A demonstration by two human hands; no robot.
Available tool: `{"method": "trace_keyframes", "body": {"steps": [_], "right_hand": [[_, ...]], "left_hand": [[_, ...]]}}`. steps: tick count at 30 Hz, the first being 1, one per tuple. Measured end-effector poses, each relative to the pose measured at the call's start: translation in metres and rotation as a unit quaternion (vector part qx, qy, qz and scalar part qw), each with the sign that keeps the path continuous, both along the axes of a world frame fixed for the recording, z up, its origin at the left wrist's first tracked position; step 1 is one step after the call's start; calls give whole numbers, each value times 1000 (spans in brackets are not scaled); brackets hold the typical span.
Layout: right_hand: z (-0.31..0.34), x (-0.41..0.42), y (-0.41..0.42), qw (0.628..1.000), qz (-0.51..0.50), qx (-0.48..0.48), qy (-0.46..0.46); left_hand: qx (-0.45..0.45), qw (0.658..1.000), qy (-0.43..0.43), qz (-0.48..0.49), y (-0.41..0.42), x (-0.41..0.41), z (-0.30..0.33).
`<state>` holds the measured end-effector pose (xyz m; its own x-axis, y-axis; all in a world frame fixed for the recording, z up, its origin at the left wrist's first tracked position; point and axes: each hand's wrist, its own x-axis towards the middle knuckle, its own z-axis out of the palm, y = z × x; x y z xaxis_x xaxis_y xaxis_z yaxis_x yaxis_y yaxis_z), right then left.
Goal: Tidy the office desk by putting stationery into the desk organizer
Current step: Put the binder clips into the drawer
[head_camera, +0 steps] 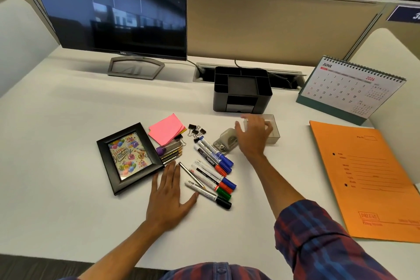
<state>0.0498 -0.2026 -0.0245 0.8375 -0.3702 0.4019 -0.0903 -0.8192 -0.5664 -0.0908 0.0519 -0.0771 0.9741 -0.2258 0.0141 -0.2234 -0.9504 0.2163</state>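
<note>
While the right hand (253, 135) hovers with fingers spread and relaxed, holding nothing, it partly covers a small clear plastic box (271, 128) that lies just under and beyond its fingertips. I judge the box light, rigid and a little slick, so it is best taken across its two long sides, thumb on one and fingers on the other. Just to the thumb side of that hand sits a metal hole punch (223, 141), heavier and stiff, easiest grasped around its body. Straight ahead of the fingertips, a little farther off, stands the black desk organizer (242, 88), its top compartments looking bare.

The left hand (169, 193) lies flat on the desk (68, 143), fingers straight, gripping nothing. Its thumb touches or nearly touches the nearest of the markers (211, 179), which lie in a loose heap on its thumb side. Ahead of its fingertips are pencils (171, 154), pink sticky notes (167, 128) and binder clips (196, 130).
</note>
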Motion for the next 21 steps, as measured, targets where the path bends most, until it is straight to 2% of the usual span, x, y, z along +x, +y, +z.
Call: {"method": "trace_keyframes", "body": {"steps": [3, 8, 15, 21], "right_hand": [[3, 2, 25, 994, 91, -47, 28], [3, 3, 61, 965, 204, -102, 129], [-1, 5, 91, 930, 232, -199, 204], [4, 9, 99, 930, 198, -219, 218]], "left_hand": [[-9, 1000, -1, 0, -1, 1, 0], [-8, 1000, 0, 4, -1, 0, 2], [-12, 1000, -1, 5, -2, 0, 3], [-13, 1000, 4, 6, -2, 0, 2]]}}
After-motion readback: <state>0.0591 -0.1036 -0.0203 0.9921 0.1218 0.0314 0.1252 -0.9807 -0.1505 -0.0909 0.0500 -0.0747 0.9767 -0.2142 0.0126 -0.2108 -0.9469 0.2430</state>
